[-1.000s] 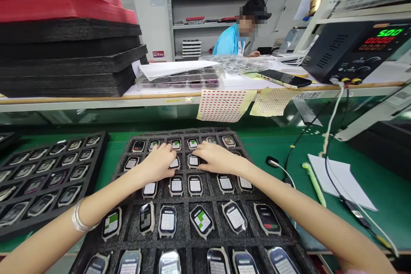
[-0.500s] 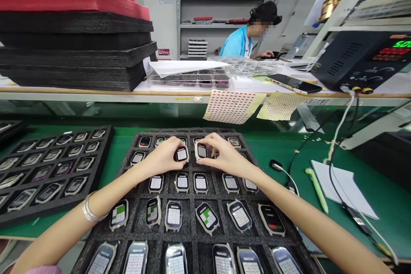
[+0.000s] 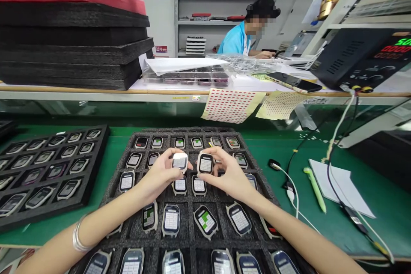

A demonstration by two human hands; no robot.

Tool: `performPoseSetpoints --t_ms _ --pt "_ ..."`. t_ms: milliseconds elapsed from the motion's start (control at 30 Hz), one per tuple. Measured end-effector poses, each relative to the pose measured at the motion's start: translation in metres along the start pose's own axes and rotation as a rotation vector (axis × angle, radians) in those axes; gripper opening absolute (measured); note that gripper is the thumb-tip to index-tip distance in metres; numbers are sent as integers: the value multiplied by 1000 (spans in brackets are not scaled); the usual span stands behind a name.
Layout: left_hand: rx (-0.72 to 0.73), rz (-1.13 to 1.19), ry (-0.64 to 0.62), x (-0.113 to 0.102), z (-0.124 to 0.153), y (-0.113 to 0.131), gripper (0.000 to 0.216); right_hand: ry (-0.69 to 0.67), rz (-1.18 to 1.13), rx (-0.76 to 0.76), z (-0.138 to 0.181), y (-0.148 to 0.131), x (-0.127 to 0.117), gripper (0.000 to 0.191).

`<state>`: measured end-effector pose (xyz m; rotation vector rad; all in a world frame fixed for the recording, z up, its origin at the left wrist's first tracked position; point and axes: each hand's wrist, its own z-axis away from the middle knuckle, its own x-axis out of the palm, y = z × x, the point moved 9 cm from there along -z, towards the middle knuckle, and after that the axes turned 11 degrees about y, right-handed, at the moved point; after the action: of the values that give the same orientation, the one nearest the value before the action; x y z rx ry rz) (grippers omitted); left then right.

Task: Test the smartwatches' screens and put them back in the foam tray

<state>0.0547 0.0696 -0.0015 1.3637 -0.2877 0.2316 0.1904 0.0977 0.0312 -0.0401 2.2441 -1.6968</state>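
Note:
A black foam tray (image 3: 253, 160) lies in front of me on the green bench, with several small lit-screen devices in its pockets. My left hand (image 3: 157, 175) grips one device (image 3: 180, 162) above the tray's middle, screen toward me. My right hand (image 3: 229, 175) grips a second device (image 3: 205, 163) right beside it. Both devices are lifted clear of their pockets, nearly touching each other. A silver bangle (image 3: 77, 235) sits on my left wrist.
A second foam tray (image 3: 96, 167) of devices lies at the left. A green pen (image 3: 314, 188), white paper (image 3: 340, 184) and cables (image 3: 293, 188) lie at the right. A raised shelf carries stacked foam sheets (image 3: 73, 47), sticker sheets (image 3: 229, 105) and a power supply (image 3: 359, 58). A person in blue (image 3: 239, 38) sits behind.
Both hands picked one device each out of the tray's upper rows and drew them up and toward me. The devices now face me side by side.

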Motion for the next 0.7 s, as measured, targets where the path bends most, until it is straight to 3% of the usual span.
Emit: performPoseSetpoints --t_ms 67,233,333,433,700 --pt "-40 26 2 -1 0 -6 44 9 -25 20 0 3 -1 40" --pt "-35 115 -40 3 3 -3 56 -114 -279 173 4 12 12 49" --pt "-52 195 -97 10 8 0 52 -115 -385 203 6 12 13 52" --pt "-22 191 -73 9 9 1 44 -104 -439 205 7 9 11 55" --pt "106 30 -78 7 5 1 33 -124 -419 168 12 1 14 35"
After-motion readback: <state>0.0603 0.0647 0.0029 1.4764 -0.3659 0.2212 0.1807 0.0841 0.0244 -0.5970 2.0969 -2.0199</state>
